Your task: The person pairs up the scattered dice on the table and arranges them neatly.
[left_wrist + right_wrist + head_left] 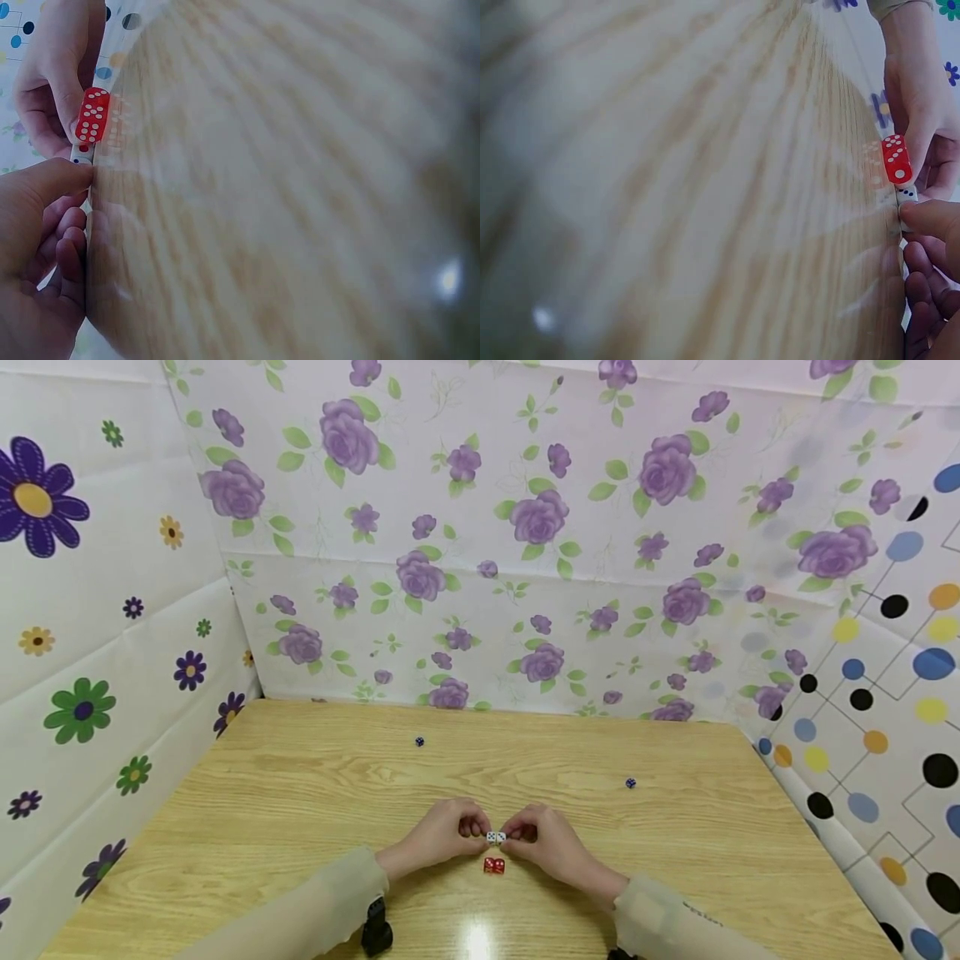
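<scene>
Two white dice sit side by side on the wooden table, between my hands. With thumb and fingers, my left hand [441,833] pinches the left white die [491,837]. From the other side, my right hand [551,843] pinches the right white die [502,838]. Just nearer to me stands a pair of red dice: the left red die [489,865] and the right red die [499,866], set against each other. In the left wrist view the red pair [92,115] shows in front of the white dice, which my fingers partly hide.
A dark blue die [420,742] lies toward the back left of the table [337,802]. Another blue die [631,783] rests to the right, beyond my right hand. Patterned cloth walls [480,635] stand at the back and both sides.
</scene>
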Demonstrator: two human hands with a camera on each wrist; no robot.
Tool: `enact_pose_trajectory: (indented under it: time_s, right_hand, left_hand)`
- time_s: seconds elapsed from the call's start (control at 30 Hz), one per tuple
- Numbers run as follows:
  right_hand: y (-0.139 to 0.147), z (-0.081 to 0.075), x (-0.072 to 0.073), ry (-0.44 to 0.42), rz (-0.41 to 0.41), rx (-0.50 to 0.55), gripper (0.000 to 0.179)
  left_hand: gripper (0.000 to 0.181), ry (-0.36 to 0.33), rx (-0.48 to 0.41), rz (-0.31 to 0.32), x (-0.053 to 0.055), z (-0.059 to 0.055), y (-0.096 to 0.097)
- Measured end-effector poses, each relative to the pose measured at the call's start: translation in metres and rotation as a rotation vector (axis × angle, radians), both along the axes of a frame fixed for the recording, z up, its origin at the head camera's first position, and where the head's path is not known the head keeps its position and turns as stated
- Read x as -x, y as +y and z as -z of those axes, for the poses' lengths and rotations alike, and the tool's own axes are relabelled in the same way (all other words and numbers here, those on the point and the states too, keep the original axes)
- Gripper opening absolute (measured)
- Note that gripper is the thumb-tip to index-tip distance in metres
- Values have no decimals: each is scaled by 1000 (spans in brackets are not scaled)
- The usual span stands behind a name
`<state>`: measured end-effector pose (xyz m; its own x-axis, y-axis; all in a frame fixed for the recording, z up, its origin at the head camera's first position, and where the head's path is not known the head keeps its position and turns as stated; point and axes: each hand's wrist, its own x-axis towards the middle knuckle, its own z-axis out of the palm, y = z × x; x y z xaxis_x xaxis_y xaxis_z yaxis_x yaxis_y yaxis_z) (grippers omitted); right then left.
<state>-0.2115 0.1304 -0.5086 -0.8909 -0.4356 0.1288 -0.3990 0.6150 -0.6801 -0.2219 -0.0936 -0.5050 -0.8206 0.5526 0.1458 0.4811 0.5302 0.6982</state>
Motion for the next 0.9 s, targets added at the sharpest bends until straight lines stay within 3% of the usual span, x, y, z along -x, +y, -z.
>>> enact_pose_trajectory:
  time_s: [0.9]
  right_hand:
    - [1, 0, 0, -17, -9, 24, 8]
  left_hand:
    - [9, -27, -22, 18, 1, -1, -2]
